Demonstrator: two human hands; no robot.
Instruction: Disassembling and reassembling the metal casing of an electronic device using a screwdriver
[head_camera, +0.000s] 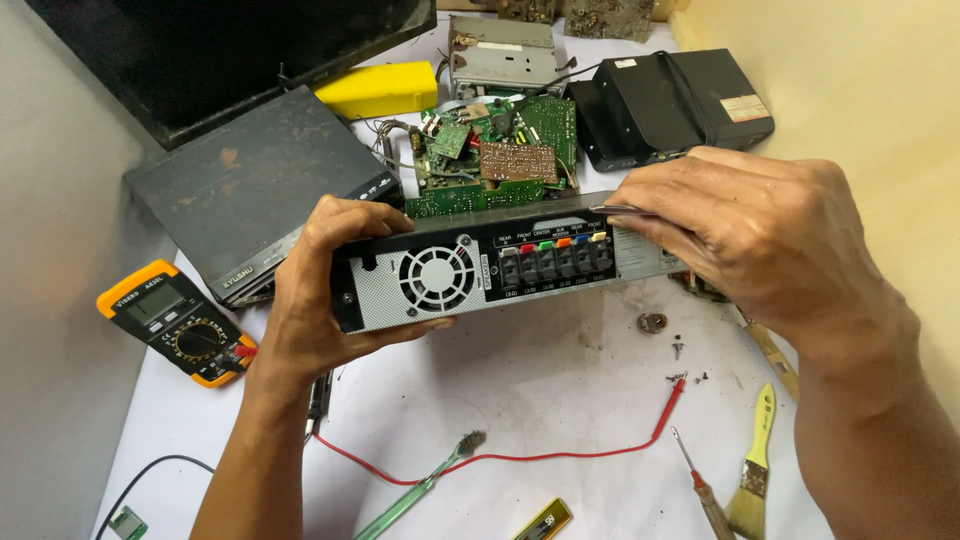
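- Presently: left hand (310, 300) clamps the left end of a black audio receiver (500, 265), thumb under the lower edge, fingers curled over the top. Closed, firm hold on the chassis.
- Receiver is tipped so its rear panel faces the camera; long axis runs left to right, spanning from the left-hand grip across to the right hand (760, 235).
- On the panel, moving away from the left grip: round fan grille (437, 278) just beside the thumb, then a row of coloured speaker terminals (555, 260) nearer the right hand.
- Right hand closed around a thin metal tool (622, 210), probably a screwdriver shaft; tip lies along the top edge of the receiver, pointing toward the left hand. Handle hidden in the palm, so the tool type cannot be confirmed.
- Right hand also rests against the right end of the chassis; both hands touch it, right one nearer the tool tip's contact point.
- Beyond the grip, behind the receiver: green circuit boards (500, 150) and a black casing (670, 100).
- Left of the left hand: yellow multimeter (175, 320), with a red probe lead (560, 450) trailing below the receiver.
- Below the right wrist: paintbrush (755, 465), small red-handled screwdriver (700, 485); loose screws (678, 348) under the receiver's right end.
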